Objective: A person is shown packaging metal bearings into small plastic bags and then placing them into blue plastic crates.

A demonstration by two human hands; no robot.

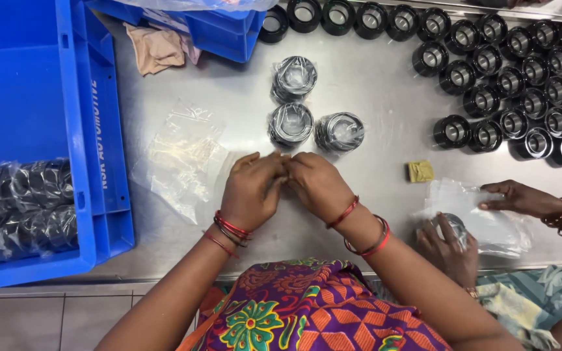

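While the blue crate (92, 130) sits at the counter's left edge, the left hand (252, 192) and right hand (320, 185) meet, fingers pinched together on something small and hidden; three bagged rings (292, 123) lie just beyond. Pinching evenly probably helps.

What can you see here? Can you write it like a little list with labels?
Place: metal table
Left hand: fingertips meet the right hand; anything pinched is hidden
Right hand: closed against the left hand
Just beyond the hands: three bagged black rings
Left side: blue crate with bagged rings inside
Near the crate: empty clear bags
Top right: many unbagged black rings
Right: a co-worker's hands on more bags
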